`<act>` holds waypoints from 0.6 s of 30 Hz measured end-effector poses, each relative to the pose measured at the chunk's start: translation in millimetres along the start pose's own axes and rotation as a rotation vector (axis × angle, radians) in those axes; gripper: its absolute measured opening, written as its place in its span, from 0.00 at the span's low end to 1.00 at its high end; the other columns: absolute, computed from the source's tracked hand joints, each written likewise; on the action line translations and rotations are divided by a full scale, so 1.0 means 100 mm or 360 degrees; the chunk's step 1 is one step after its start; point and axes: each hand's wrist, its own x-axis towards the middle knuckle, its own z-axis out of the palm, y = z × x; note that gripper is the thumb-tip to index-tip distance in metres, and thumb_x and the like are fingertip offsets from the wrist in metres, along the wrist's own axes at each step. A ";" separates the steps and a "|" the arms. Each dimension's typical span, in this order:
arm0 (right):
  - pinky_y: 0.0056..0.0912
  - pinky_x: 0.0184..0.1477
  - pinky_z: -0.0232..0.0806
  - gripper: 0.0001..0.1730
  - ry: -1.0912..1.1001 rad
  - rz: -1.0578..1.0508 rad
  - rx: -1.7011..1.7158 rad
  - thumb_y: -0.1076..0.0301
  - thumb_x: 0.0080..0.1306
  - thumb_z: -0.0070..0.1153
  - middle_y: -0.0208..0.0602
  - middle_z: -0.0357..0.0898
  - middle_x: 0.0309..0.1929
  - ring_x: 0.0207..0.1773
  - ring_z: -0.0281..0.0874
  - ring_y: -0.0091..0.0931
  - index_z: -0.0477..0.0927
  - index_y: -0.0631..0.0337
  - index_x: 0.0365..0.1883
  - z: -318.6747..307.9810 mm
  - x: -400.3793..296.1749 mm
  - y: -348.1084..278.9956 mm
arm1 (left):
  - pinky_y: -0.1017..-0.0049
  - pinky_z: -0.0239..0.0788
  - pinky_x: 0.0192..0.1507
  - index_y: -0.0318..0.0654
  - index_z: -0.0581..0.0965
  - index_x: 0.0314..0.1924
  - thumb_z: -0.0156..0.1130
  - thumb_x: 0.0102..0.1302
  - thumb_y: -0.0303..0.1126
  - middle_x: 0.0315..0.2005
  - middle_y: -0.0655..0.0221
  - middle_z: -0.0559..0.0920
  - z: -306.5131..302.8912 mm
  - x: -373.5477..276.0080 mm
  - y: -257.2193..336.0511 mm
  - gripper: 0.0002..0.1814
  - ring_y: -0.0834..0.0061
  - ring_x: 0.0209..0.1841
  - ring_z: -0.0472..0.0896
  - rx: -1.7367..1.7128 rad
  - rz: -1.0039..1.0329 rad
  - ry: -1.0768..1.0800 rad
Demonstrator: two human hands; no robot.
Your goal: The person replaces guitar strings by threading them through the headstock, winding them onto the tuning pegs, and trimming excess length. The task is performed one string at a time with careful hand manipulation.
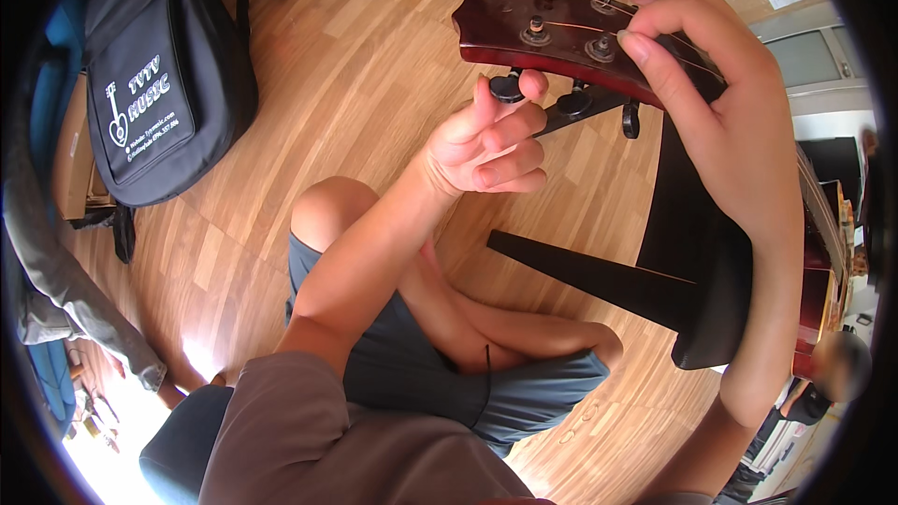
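Observation:
The dark red guitar headstock (pixel 505 10) is raised in front of me at the upper right, its several metal tuning posts facing up. Between the thumb and index finger of my left hand (pixel 487 133) is a black tuning key (pixel 506 88) on the near edge; the other fingers are curled. My right hand (pixel 729 77) arches over the neck end. Its thumb and index finger pinch a copper-coloured guitar string (pixel 575 26) that runs to a near-side post. Two more black tuning keys, one being this tuning key (pixel 575 104), hang along the same edge. My right palm hides part of the neck.
Beneath the neck is a black support (pixel 691 224) with a tapering leg (pixel 582 273). A black guitar bag (pixel 175 84) bearing writing stands at left, near a person's grey trouser leg (pixel 77 301). Small rings (pixel 579 424) lie on the wood floor. Another person (pixel 807 400) is at far right.

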 end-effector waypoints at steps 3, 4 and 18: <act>0.27 0.61 0.66 0.04 0.0017 -0.0037 -0.0002 0.73 0.73 0.57 0.37 0.81 0.56 0.56 0.78 0.27 0.77 0.65 0.42 0.02 -0.01 0.03 | 0.81 0.59 0.31 0.55 0.70 0.64 0.41 0.79 0.58 0.26 0.83 0.75 0.00 0.03 -0.01 0.25 0.85 0.21 0.73 0.0083 -0.0035 0.0028; 0.27 0.61 0.67 0.04 0.0013 -0.0019 0.0009 0.73 0.73 0.57 0.36 0.81 0.56 0.56 0.78 0.27 0.77 0.65 0.42 0.02 -0.01 0.03 | 0.81 0.58 0.31 0.55 0.71 0.64 0.41 0.79 0.59 0.26 0.84 0.74 0.01 0.03 0.00 0.25 0.86 0.20 0.72 0.0108 -0.0046 0.0034; 0.27 0.61 0.68 0.04 -0.0012 -0.0027 0.0021 0.73 0.73 0.56 0.36 0.81 0.57 0.58 0.78 0.26 0.78 0.65 0.43 0.03 -0.01 0.05 | 0.83 0.48 0.20 0.45 0.76 0.33 0.51 0.80 0.47 0.20 0.84 0.65 0.38 0.11 0.24 0.19 0.88 0.12 0.61 0.0469 -0.0210 0.0730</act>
